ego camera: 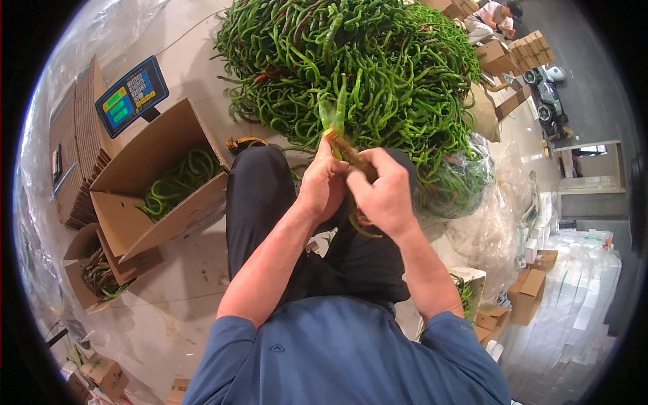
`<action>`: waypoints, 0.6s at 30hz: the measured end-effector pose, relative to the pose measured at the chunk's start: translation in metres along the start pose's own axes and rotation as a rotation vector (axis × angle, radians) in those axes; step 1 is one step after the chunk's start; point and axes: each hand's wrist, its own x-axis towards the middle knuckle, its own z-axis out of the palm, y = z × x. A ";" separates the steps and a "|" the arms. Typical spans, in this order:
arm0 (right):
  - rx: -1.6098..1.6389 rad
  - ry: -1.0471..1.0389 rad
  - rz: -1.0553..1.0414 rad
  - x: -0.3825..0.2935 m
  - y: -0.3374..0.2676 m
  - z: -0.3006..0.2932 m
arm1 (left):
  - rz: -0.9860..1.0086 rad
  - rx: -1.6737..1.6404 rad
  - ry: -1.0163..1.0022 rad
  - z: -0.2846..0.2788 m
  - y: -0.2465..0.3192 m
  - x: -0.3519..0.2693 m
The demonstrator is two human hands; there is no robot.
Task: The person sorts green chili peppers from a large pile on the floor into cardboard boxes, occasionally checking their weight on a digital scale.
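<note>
A large heap of long green chili peppers (344,66), some of them red or dark, lies on the floor in front of me. My left hand (324,177) is closed around a few peppers (338,109) whose green ends point away from me. Close beside it, my right hand (385,187) grips brownish, blurred peppers (349,152) between its fingers. A curled yellow-green and reddish pepper (362,228) hangs below the right hand, over my lap. Both hands are above my knees, at the near edge of the heap.
At left, an open cardboard box (157,223) holds green peppers, beside a digital scale display (132,96) and stacked flat cardboard (83,136). A smaller box (83,243) holds darker peppers. A clear plastic bag of peppers (455,182) lies right. A person (490,23) crouches far off by boxes.
</note>
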 end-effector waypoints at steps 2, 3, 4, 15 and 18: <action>0.094 -0.035 0.158 0.007 -0.008 -0.015 | 0.044 0.003 0.012 -0.012 -0.003 0.001; 0.098 -0.001 0.166 0.007 0.000 -0.028 | 0.019 -0.009 0.059 -0.004 -0.004 0.000; 0.107 0.020 0.194 0.006 0.004 -0.038 | -0.001 -0.096 0.087 -0.008 -0.007 0.001; -0.424 0.084 0.752 -0.159 0.219 -0.206 | -0.032 -0.217 0.063 -0.015 0.004 0.008; -0.672 0.211 0.689 -0.296 0.323 -0.261 | -0.017 -0.187 0.073 -0.017 0.010 0.009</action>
